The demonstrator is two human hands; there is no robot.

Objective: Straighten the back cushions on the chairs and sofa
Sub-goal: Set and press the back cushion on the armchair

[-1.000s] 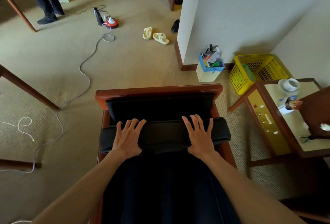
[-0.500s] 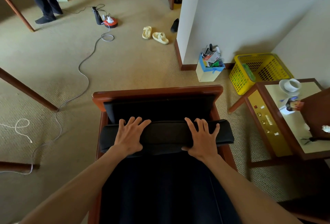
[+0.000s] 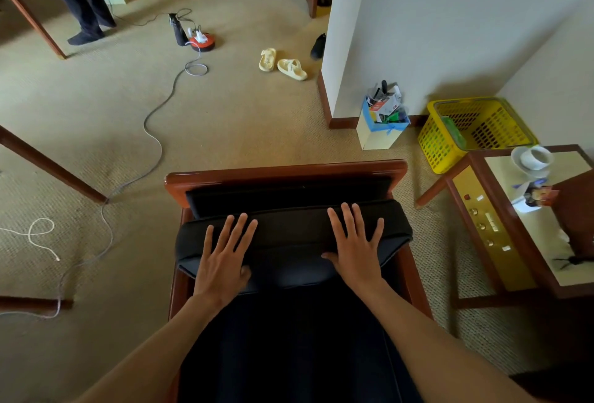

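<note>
Directly ahead, the back cushion point(image 3: 294, 235) lies crosswise along the chair point(image 3: 286, 169)'s back edge. Left hand point(image 3: 223, 261) and right hand point(image 3: 355, 246) press it flat-fingered, equally near.

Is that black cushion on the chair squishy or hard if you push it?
Probably squishy: the black back cushion looks thick and padded, with rounded edges, under the flat left hand and right hand. It likely bends a bit rather than flopping, since it keeps its long shape across the chair.
</note>
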